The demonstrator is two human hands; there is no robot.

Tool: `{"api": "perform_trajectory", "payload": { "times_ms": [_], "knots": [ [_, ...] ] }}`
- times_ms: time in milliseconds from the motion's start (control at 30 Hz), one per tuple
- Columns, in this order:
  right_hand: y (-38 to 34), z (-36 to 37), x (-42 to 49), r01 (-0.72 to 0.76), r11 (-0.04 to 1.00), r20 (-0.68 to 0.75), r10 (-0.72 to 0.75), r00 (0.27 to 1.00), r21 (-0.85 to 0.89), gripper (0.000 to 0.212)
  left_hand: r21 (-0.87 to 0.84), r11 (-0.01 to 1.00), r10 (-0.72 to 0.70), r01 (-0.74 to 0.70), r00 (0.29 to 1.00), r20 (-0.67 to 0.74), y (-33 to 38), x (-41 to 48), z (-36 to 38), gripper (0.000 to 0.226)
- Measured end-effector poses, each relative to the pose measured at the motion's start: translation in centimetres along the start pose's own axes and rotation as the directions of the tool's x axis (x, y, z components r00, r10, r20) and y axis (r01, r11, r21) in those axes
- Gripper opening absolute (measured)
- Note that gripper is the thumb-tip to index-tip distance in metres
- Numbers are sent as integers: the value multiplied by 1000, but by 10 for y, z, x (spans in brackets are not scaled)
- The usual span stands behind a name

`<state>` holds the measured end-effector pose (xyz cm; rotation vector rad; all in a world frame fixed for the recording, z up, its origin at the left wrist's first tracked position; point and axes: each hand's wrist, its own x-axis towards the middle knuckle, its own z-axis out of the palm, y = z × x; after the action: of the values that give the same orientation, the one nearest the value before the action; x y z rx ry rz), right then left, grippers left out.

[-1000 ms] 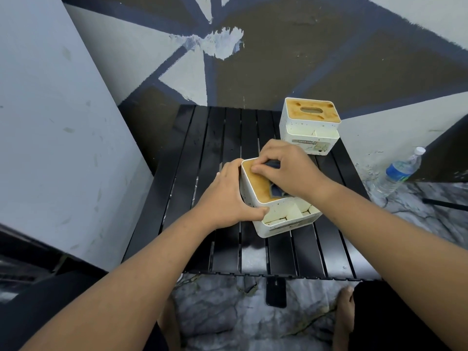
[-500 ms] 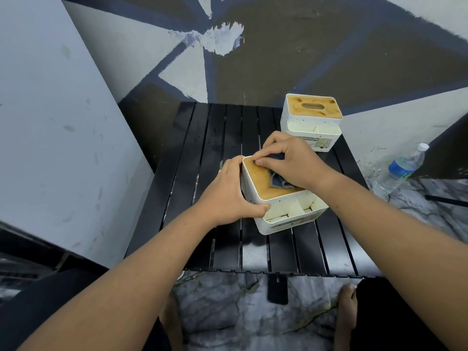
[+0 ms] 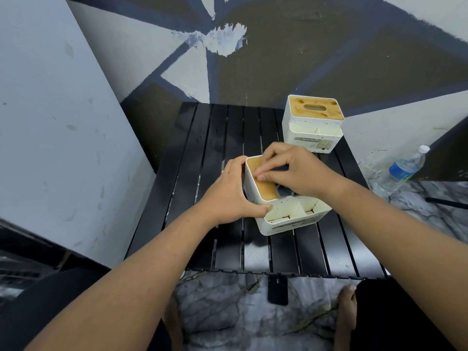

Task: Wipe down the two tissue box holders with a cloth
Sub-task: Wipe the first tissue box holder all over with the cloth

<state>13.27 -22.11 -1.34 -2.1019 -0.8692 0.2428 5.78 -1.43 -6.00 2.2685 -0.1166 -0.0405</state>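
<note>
Change: the right hand (image 3: 296, 173) has rubbed the cloth (image 3: 283, 191) a short way back and forth across the near holder (image 3: 291, 220)'s lid, and the holder has barely shifted.
Right hand: fingers curled, pinching the cloth against the lid.
Left hand (image 3: 235, 191): still clasps the holder's left side.
Holders: near one mid-table (image 3: 228, 138), far holder (image 3: 314, 122) at the back right.
Meaning: probably the first lid is mid-wipe, with its sides and the far holder left to do.

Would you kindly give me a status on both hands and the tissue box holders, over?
Left hand grips near holder. Right hand holds cloth on its lid. Far holder stands apart, no hand on it. Nothing in the way.
</note>
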Motion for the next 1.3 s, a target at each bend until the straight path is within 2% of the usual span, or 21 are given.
{"api": "perform_trajectory", "payload": {
  "times_ms": [100, 267, 367, 467, 567, 633, 700, 800, 867, 967, 1033, 1200, 1300],
  "knots": [
    [-5, -5, -18, -14, 999, 120, 8, 993, 53, 11, -26, 1000, 1, -1, 1000, 5, 0, 1, 0, 113],
    [-6, -1, 20, -4, 991, -75, -7, 997, -136, 13, -38, 999, -3, 4, 1000, 20, 0, 1, -1, 115],
    [-7, 1, 30, -18, 979, -107, -4, 994, -204, 13, -29, 1000, -3, 3, 1000, 14, -1, 1, -2, 111],
    [-8, -1, 1, 0, 989, -5, 0, 1000, -148, 12, -22, 1000, 2, -2, 1000, -10, -1, 0, -1, 112],
    [-8, -6, -38, 70, 987, 96, -57, 994, -143, 14, -31, 1000, 4, -5, 1000, -24, 0, 0, -1, 107],
    [1, -16, -51, 44, 985, 35, -39, 999, -166, 15, -30, 1000, 4, -5, 999, -32, 1, 0, -1, 107],
    [14, -33, -57, -87, 980, -111, 68, 991, -178, 16, -35, 999, 2, -4, 999, -41, 1, 1, -2, 107],
    [27, -39, -64, -258, 951, -354, 185, 917, -172, 15, -34, 999, 3, -4, 998, -56, 3, 1, -2, 108],
    [25, -20, -66, -257, 945, -444, 145, 884, -202, 11, -17, 1000, 1, -2, 998, -67, 5, 0, -1, 107],
    [13, 10, -67, -134, 966, -389, 39, 920, -222, 12, -9, 1000, -1, 1, 997, -73, 7, 0, 0, 105],
    [14, 5, -64, -113, 971, -373, 27, 927, -209, 12, -21, 1000, -8, 6, 997, -71, 6, 0, 0, 105],
    [23, -16, -53, -325, 926, -525, 181, 831, -195, 12, -11, 1000, -26, 25, 996, -86, 4, 1, 6, 118],
    [5, 19, -51, -177, 952, -453, 46, 890, -251, 10, 7, 1000, -18, 19, 995, -100, 5, 1, 8, 114]
  ]
}}
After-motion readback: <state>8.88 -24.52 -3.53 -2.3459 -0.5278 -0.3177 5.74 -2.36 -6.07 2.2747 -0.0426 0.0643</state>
